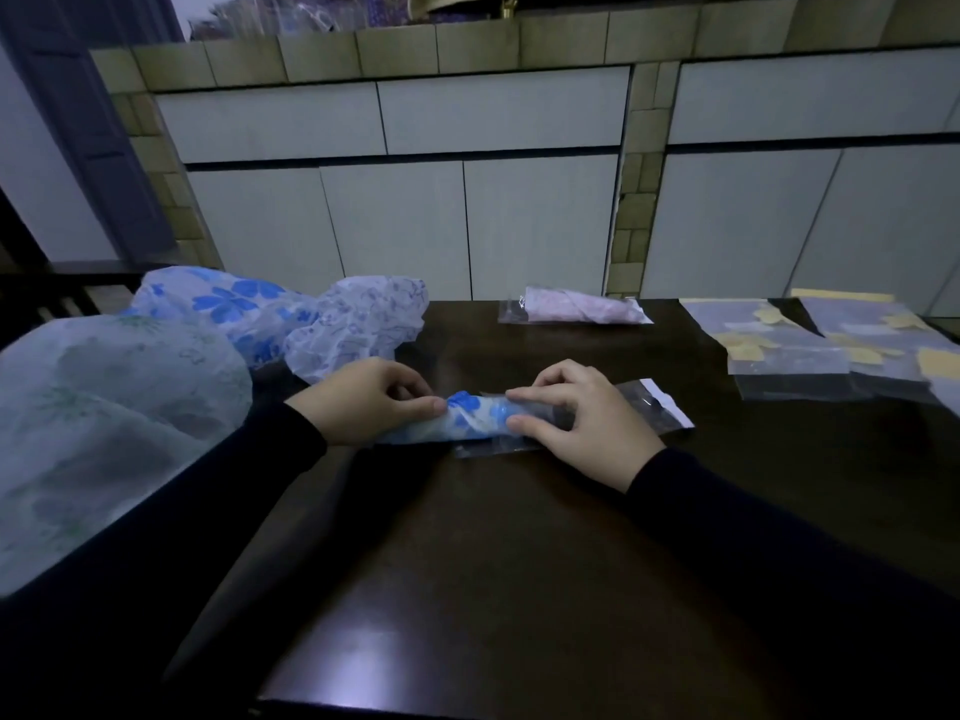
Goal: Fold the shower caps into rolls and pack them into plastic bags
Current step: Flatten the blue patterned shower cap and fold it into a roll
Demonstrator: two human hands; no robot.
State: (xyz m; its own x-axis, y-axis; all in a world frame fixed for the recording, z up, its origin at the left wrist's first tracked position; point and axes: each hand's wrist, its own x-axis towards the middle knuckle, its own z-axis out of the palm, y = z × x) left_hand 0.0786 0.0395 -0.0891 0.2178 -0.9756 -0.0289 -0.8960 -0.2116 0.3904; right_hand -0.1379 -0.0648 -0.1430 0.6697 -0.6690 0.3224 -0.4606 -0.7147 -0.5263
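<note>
We hold a rolled shower cap (457,420), white with blue flowers, lying sideways on the dark table (467,563) between our two hands. Our left hand (363,400) grips the roll's left end, fingers curled over it and the thumb tip pressed near the blue bunched part. Our right hand (582,418) pinches the mouth of a clear plastic bag (660,407) around the roll's right end, index finger above and thumb below, so that end of the roll sits just inside the bag while most of the roll lies outside it. The rest of the bag stretches off to the right, flat on the table, with a white strip at its far end.

At the left edge of the table loose shower caps (270,314) lie heaped, some printed with blue flowers, one pale with faint green marks. Toward the far edge a packed bag (576,306) holds a pinkish roll. At the far right lie flat empty bags (795,345) with yellowish patches. Beyond the table stands a wall of white cabinet doors (405,220) framed with tan tiles. The light is dim and bluish. Both sleeves are dark.
</note>
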